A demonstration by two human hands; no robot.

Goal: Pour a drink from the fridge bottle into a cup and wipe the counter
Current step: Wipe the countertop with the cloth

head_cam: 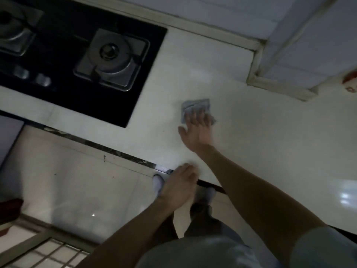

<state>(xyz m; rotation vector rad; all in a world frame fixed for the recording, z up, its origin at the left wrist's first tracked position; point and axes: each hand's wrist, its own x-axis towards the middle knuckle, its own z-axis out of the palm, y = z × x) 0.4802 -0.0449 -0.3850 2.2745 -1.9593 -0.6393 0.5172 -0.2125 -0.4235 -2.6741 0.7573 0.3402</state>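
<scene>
Pressing right hand (197, 130) on cloth (195, 105)

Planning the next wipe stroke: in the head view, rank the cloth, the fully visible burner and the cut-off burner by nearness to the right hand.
1. Cloth, pressed under the right hand.
2. Fully visible burner, mid-hob.
3. Cut-off burner, frame's far left.
</scene>
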